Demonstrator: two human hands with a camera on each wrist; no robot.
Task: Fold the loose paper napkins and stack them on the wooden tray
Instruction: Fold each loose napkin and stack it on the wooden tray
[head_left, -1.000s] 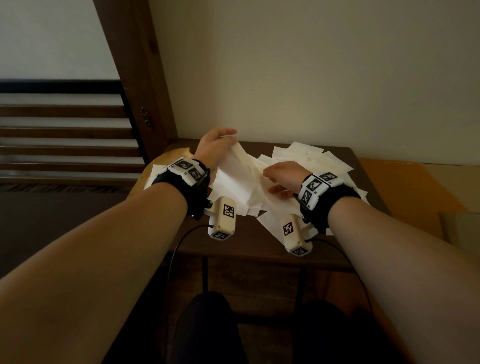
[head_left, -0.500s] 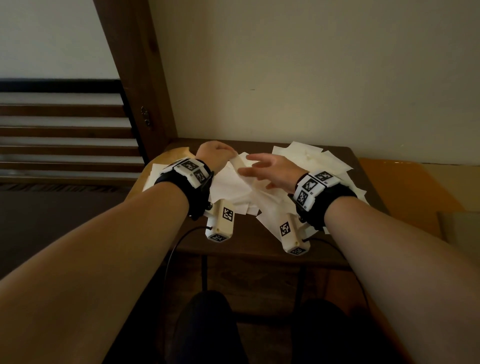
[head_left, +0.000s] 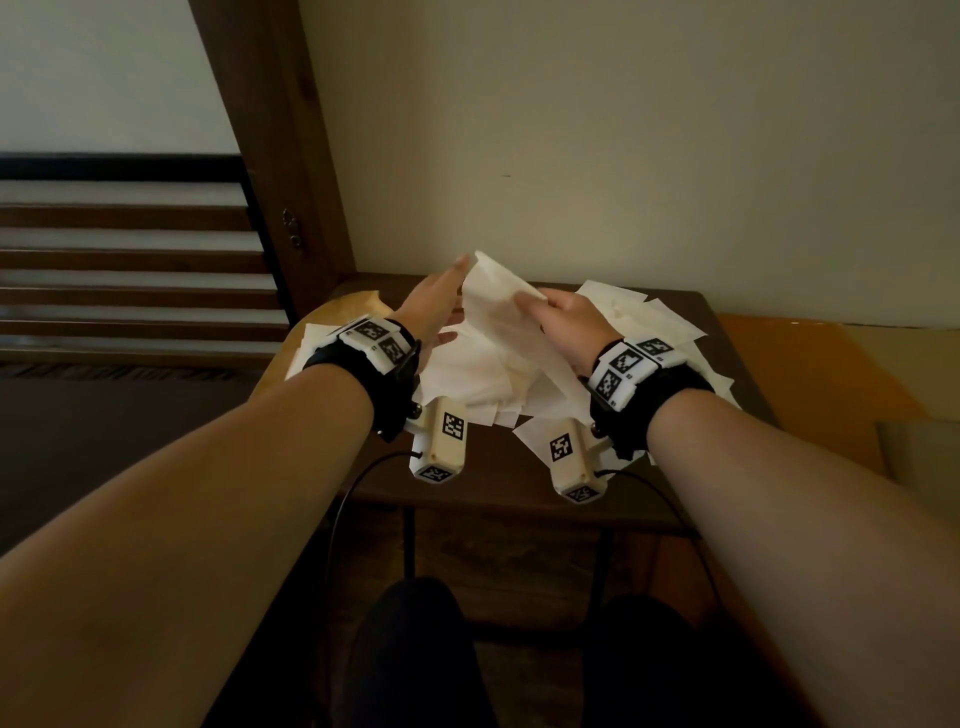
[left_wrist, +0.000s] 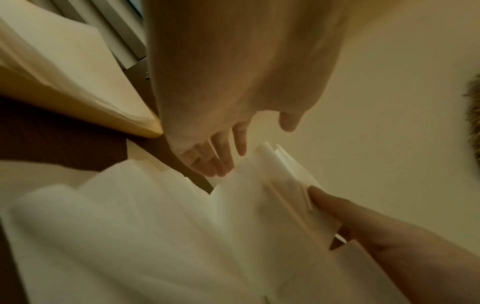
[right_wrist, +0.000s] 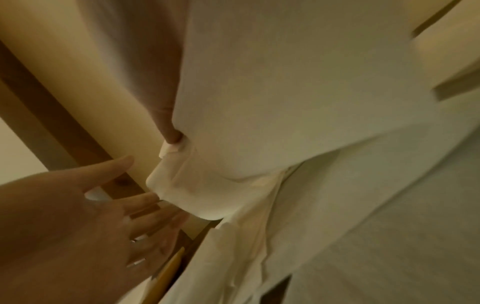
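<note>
A white paper napkin (head_left: 496, 306) is raised above the pile, half unfolded. My right hand (head_left: 558, 317) pinches its right edge between thumb and fingers; the right wrist view shows the thumb (right_wrist: 170, 131) pressed into the paper (right_wrist: 272, 92). My left hand (head_left: 434, 304) stands beside the napkin's left edge with straight, spread fingers (left_wrist: 221, 158) and holds nothing. The wooden tray (head_left: 358, 304) lies at the table's left end and carries a stack of folded napkins (left_wrist: 64, 53). Loose napkins (head_left: 644, 322) cover the table under and right of my hands.
The small dark wooden table (head_left: 498, 483) stands against a pale wall, with a brown door frame (head_left: 280, 171) at the back left. An orange-brown surface (head_left: 810, 374) lies to the right. My knees (head_left: 415, 649) are below the table's front edge.
My left hand, which gripped the napkin in a fist, has opened and straightened. My right hand left the pile, took the napkin's edge and lifted it.
</note>
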